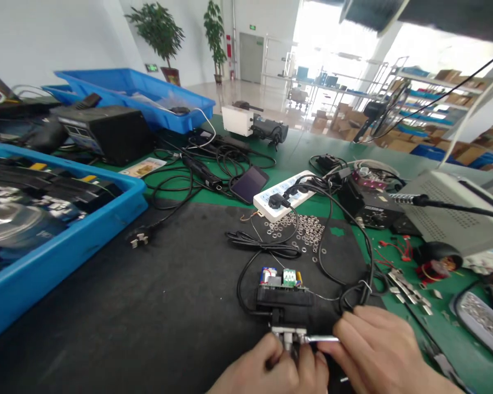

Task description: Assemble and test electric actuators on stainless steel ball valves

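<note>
At the bottom middle, my left hand (285,369) has its fingers curled round a small metal bracket (288,331) at the near end of a black device (285,302). An exposed circuit board (280,279) with a green terminal block (290,277) sits on the device's far side. My right hand (378,347) is closed on a slim silver metal tool (322,339). The tool's tip meets the bracket's right side; its exact kind I cannot make out. A black cable (240,284) runs from the device's left side.
Beyond the device, many loose washers (308,230) lie on the black mat (148,312) near a white power strip (285,197). A blue bin (86,246) of parts stands left. At right are a soldering station (370,205), red wire pieces (406,249) and a tray of small parts (487,323).
</note>
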{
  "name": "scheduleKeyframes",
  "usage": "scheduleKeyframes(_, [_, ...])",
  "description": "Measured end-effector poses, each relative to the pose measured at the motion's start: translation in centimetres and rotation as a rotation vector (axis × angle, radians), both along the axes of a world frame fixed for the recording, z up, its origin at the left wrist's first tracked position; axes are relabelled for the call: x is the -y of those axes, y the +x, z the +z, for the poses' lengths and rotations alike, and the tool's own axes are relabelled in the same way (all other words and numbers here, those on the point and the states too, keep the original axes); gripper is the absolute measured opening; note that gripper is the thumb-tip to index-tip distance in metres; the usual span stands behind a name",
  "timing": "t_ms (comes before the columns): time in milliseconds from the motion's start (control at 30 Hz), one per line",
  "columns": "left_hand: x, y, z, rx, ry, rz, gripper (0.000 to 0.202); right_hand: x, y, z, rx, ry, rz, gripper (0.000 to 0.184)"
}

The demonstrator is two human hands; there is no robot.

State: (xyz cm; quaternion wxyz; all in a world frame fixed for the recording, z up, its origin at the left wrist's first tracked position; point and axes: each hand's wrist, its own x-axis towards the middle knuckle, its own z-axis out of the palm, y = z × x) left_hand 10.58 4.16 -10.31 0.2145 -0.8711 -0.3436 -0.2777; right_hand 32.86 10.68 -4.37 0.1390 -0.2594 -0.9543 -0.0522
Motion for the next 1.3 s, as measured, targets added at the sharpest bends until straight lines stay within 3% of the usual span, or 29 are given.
scheduleKeyframes(100, [0.3, -0.4, 1.6, 0.067, -0.007, -0.065, 0.030, 0.1, -0.5, 1.3, 0.052, 0.028, -0.013, 0.025])
scheduleKeyframes(233, [1.8, -0.8, 3.5, 0.078, -0.148, -0.049, 0.054, 1.2, 0.3, 3.0, 0.197, 0.038, -0.049, 0.012])
scheduleKeyframes(300, [3.2, -1.0, 4.3, 0.199, -0.169, -0.014, 0.046, 2.0, 1.4, 3.6, 0.197, 0.056, -0.062, 0.026])
scheduleKeyframes(367, [4.6, -1.3, 4.9, 0.405, -0.188, 0.109, 0.026, 2.9, 2.5, 4.3, 0.165, 0.047, -0.089, 0.029])
scheduleKeyframes(433, [5.5, -1.3, 5.2, 0.569, -0.253, 0.314, 0.013, 3.7, 3.3, 5.4, 0.104, 0.020, -0.119, 0.023])
scheduleKeyframes(533, [5.7, -0.7, 5.1, 0.630, -0.443, 0.568, 0.016, 4.5, 3.5, 7.4, -0.026, -0.024, -0.140, 0.020])
scheduleKeyframes(633, [5.0, 0.4, 5.2, 0.664, -0.619, 0.666, 0.018, 5.0, 2.8, 9.1, -0.149, -0.090, -0.158, 0.018])
scheduleKeyframes(800, [4.2, 1.8, 5.7, 0.739, -0.640, 0.724, 0.024, 5.3, 1.4, 10.0, -0.233, -0.108, -0.223, 0.020])
scheduleKeyframes(1000, [3.7, 1.9, 5.6, 0.867, -0.652, 0.763, 0.016, 5.2, -0.7, 10.3, -0.228, -0.133, -0.256, 0.019])
scheduleKeyframes(1300, [3.8, 1.9, 5.0, 1.088, -0.695, 0.741, 0.016, 4.3, -4.4, 10.9, -0.185, -0.278, -0.178, 0.009])
